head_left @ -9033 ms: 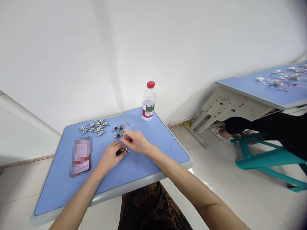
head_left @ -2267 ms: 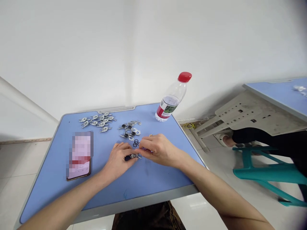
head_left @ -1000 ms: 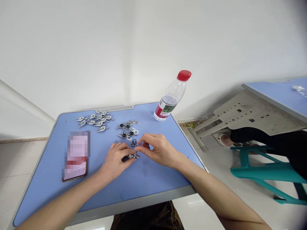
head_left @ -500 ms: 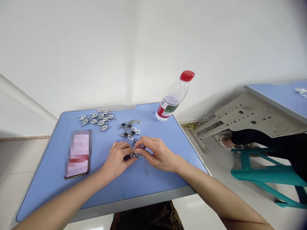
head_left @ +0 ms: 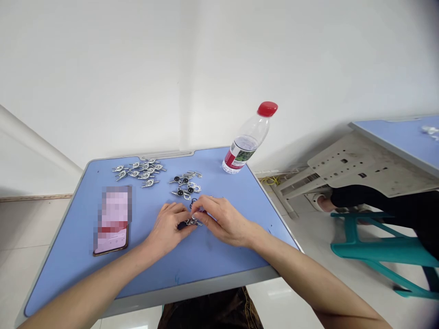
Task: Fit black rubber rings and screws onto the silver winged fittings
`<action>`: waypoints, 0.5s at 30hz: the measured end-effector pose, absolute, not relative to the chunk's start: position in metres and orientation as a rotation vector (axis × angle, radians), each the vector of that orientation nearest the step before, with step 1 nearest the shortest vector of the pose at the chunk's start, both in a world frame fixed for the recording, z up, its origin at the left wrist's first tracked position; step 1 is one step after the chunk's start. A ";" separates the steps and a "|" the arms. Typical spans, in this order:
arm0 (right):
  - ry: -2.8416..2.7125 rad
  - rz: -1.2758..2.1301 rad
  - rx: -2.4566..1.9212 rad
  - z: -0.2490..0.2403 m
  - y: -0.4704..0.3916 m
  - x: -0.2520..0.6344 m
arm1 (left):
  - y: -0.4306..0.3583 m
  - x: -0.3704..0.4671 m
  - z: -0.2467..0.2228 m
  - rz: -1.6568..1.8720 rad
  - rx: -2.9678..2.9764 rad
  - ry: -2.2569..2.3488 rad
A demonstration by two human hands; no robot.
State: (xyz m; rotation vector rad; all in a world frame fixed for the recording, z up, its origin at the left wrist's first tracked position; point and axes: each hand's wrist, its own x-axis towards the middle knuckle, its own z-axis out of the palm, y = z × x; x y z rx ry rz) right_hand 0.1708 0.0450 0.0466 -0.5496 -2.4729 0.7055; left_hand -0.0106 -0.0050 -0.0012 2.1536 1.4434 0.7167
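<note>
A small metal valve (head_left: 193,221) with a thin tube end sits between my hands, just above the desk. My left hand (head_left: 169,225) is closed around it from the left, fingers over the far side and thumb nearer me. From the right, my right hand (head_left: 222,219) pinches thumb and forefinger together right at the valve's top; whatever is between those fingertips is hidden. Behind the fingers lie dark rubber rings (head_left: 193,202), partly covered by my right hand. Past them is a group of metal parts (head_left: 187,185), some with round black pieces, beside thin flat plates.
Several similar metal valves (head_left: 139,171) lie at the back left. A phone (head_left: 115,219), partly blurred, rests on the blue desk (head_left: 147,274) left of my hands. A red-capped water bottle (head_left: 243,148) stands back right. Beyond are a teal stool (head_left: 377,251) and a person's leg.
Both hands stay in nearly the same place around the valve. My right fingertips have shifted slightly, now covering more of the dark rings.
</note>
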 end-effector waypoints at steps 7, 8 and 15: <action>-2.509 0.657 -0.567 0.048 0.046 0.171 | -0.004 -0.011 -0.002 0.711 2.150 1.435; -2.518 0.653 -0.575 0.048 0.046 0.171 | -0.004 -0.011 -0.003 0.708 2.150 1.436; -2.588 0.471 -0.582 0.042 0.040 0.163 | -0.005 -0.012 -0.007 0.752 2.163 1.419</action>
